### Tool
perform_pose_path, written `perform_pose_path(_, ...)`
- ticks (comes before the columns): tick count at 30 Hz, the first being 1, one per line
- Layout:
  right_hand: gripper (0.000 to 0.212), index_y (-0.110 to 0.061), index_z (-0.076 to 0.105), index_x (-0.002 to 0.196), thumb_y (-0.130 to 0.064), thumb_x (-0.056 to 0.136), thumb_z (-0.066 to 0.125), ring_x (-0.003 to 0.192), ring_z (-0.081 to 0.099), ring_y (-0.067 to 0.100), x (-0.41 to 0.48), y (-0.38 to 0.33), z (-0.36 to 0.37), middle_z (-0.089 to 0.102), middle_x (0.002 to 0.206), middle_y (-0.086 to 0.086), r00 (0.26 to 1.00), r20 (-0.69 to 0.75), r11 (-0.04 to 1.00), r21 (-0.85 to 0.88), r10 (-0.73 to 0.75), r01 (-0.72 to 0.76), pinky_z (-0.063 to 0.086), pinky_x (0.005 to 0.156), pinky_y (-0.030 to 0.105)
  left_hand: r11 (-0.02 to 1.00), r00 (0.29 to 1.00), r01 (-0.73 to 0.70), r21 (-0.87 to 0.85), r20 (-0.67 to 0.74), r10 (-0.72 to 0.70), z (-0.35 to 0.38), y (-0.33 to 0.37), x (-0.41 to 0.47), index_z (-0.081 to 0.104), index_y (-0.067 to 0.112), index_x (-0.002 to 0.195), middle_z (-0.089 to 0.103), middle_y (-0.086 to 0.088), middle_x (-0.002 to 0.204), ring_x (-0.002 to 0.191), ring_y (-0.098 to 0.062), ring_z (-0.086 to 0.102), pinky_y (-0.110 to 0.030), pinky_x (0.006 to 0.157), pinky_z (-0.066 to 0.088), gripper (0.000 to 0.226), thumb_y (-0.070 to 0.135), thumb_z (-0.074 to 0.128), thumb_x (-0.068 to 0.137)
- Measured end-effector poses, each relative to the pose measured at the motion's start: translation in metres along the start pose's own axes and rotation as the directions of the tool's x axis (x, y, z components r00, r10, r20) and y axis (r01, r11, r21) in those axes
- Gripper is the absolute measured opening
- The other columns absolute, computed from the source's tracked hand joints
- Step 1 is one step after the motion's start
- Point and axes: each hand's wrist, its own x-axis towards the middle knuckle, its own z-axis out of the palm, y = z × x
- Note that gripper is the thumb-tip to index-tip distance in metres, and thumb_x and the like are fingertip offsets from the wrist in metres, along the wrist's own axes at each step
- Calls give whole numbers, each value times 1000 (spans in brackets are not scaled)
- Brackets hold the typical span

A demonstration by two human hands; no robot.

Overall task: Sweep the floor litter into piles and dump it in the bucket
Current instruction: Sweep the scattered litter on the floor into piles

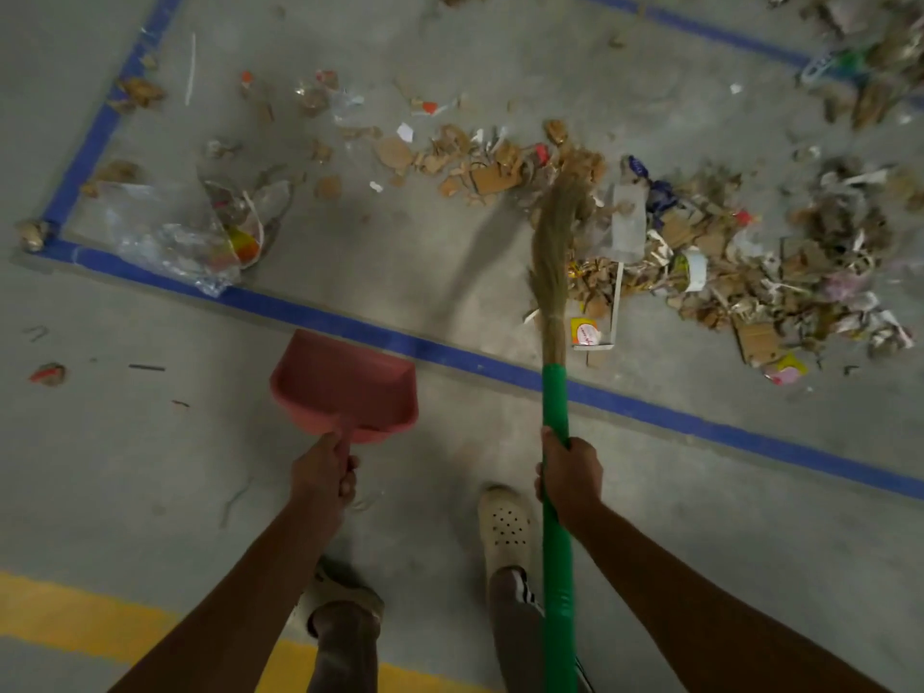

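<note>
Head view: the right hand is wrapped round the green sleeved handle of a long straw broom, fingers curled tight about the shaft and the thumb lying along its upper side. The broom's tan bristle head reaches forward over a blue tape line on the grey concrete floor, and its tip lies in the litter.

The left hand grips the short handle of a pinkish-red plastic dustpan, fingers closed round it with the thumb on top. The pan's mouth faces forward, just short of the tape; whether it touches the floor I cannot tell.

The main heap of torn brown cardboard, paper and wrappers lies inside the taped area toward the floor's right edge, just right of the bristles. A thinner trail of cardboard scraps runs left from the bristle tip. Crumpled clear plastic film sits at the near left corner of the taped rectangle, overlapping the tape. A small white and yellow carton lies just right of the bristle base.

A yellow painted stripe crosses the floor's near left corner. A cream perforated clog stands between the arms, just left of the handle.
</note>
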Motion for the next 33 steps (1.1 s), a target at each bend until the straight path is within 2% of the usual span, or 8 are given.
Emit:
perform_pose_path(3, 31, -9, 59, 92, -40, 99, 57, 57, 59, 17, -11, -4, 10, 63, 70, 5, 995, 47, 994, -64, -91, 94, 57, 59, 35, 1000, 1000, 18, -21, -12, -19, -2, 1, -4, 55, 13, 81, 52, -8, 69, 28, -7, 27, -12, 34, 19, 25, 27, 51, 102)
perform_pose_path(10, 34, -7, 62, 87, -40, 99, 58, 45, 58, 16, -41, -27, 57, 66, 65, 6, 953, 265, 955, -214, -147, 207, 46, 44, 25, 993, 995, 41, -109, -91, -51, -48, 2, 7, 51, 15, 75, 51, -8, 69, 25, -7, 28, -10, 33, 19, 31, 27, 48, 104)
perform_pose_path(13, 36, -8, 61, 85, -41, 99, 57, 44, 58, 15, -59, -31, 89, 65, 64, 6, 921, 343, 914, -284, -184, 289, 45, 43, 24, 989, 989, 35, -146, -137, -55, -83, 0, 18, 49, 15, 71, 52, -8, 68, 25, -8, 29, -10, 35, 19, 33, 26, 49, 102)
perform_pose_path(18, 38, -10, 57, 78, -42, 99, 58, 41, 54, 13, -97, -32, 149, 62, 62, 6, 828, 506, 840, -318, -242, 439, 44, 40, 23, 969, 973, 32, -246, -215, -86, -154, -9, 36, 55, 8, 82, 55, -10, 67, 29, -11, 31, -15, 36, 23, 26, 28, 55, 99)
perform_pose_path(23, 33, -14, 56, 84, -45, 96, 60, 44, 55, 15, -130, -14, 227, 62, 66, 5, 726, 669, 736, -411, -158, 539, 47, 44, 27, 946, 952, 15, -323, -286, -113, -226, -21, 51, 47, 13, 69, 52, -11, 67, 33, -13, 27, -20, 40, 21, 38, 35, 63, 95)
perform_pose_path(26, 29, -18, 54, 85, -44, 95, 60, 48, 57, 17, -146, -7, 271, 63, 69, 4, 691, 721, 634, -513, -47, 579, 44, 45, 26, 932, 944, 3, -362, -307, -123, -262, -27, 54, 51, 13, 72, 51, -12, 70, 34, -13, 28, -20, 39, 21, 35, 34, 60, 98)
perform_pose_path(29, 32, -10, 58, 87, -42, 93, 63, 53, 60, 25, -148, -1, 305, 65, 66, 11, 722, 690, 614, -595, 59, 518, 48, 50, 30, 929, 936, 9, -369, -323, -137, -292, -30, 57, 58, 15, 79, 52, -10, 69, 34, -12, 28, -20, 39, 21, 27, 35, 60, 98)
perform_pose_path(33, 46, -1, 62, 82, -47, 90, 67, 49, 61, 28, -135, 10, 327, 65, 57, 12, 874, 486, 753, -572, -7, 325, 59, 60, 47, 936, 940, 9, -353, -316, -128, -324, -29, 61, 59, 18, 83, 51, -8, 66, 32, -11, 27, -19, 41, 20, 24, 35, 57, 99)
